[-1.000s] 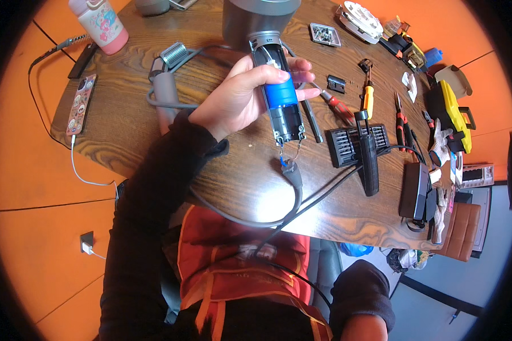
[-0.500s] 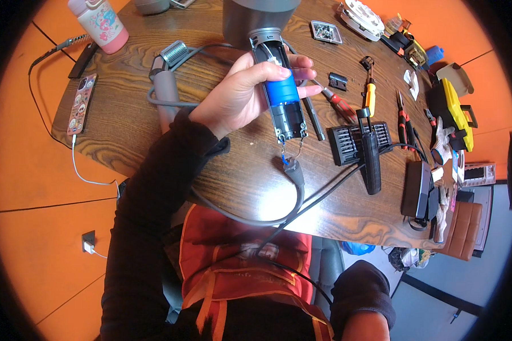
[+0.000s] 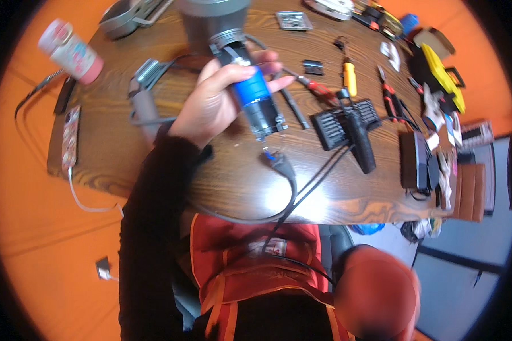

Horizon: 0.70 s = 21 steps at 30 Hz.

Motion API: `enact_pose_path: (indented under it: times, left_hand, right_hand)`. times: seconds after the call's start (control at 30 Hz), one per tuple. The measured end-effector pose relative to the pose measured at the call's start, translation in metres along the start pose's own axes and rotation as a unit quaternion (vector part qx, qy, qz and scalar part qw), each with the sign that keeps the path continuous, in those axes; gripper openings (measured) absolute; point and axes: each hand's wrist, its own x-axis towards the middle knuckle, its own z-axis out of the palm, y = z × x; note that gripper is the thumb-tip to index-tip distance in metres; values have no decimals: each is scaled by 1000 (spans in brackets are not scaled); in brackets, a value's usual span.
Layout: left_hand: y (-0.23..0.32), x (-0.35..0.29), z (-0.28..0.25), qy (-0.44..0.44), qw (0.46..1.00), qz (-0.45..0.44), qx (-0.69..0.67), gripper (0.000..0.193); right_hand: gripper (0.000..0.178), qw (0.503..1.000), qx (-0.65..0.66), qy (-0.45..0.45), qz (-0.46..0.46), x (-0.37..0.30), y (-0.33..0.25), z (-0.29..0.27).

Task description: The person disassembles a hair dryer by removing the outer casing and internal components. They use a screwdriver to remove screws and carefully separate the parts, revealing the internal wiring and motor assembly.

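currently, the left hand (image 3: 206,101) grips the opened handle (image 3: 263,117) around its blue sleeve (image 3: 252,91), above the wooden surface (image 3: 227,176); whether the blurred right hand (image 3: 376,291) is closed, i cannot tell.

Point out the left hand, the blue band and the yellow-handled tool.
Left hand (image 3: 211,100): head view, near the thumb's base.
Blue band (image 3: 252,91): head view, its middle.
Yellow-handled tool (image 3: 349,79): head view, its handle.
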Motion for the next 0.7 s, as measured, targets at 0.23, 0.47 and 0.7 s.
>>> enact_pose_path:
  times: [0.23, 0.47, 0.7]
  left_hand:
    - [-2, 3, -4, 18, 1000, -2, -7, 32]
    - [-2, 2, -5, 23, 1000, -5, -16, 33]
    - [-5, 0, 2, 20, 1000, -15, -10, 29]
  right_hand:
    - [67, 904, 389, 41, 173, -6, 37, -23]
    - [62, 925, 352, 17, 142, -2, 38, -30]
    - [43, 706, -703, -82, 7, 35, 70, -78]
